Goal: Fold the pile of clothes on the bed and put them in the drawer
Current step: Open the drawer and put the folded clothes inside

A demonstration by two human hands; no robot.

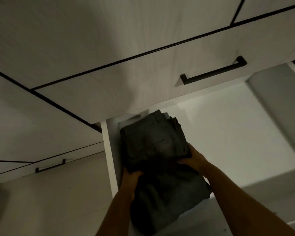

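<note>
some fingers of left hand, right hand under dim folded clothes

Clothes lie in drawer, leftward; another drawer above.

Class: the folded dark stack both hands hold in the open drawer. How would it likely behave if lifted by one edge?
Probably floppy: the folded dark stack shows soft layered fabric edges, so it would likely sag or unfold. Perhaps why the left hand and right hand grip its near corners. Broad and flat, it seems unlikely to roll.
</note>
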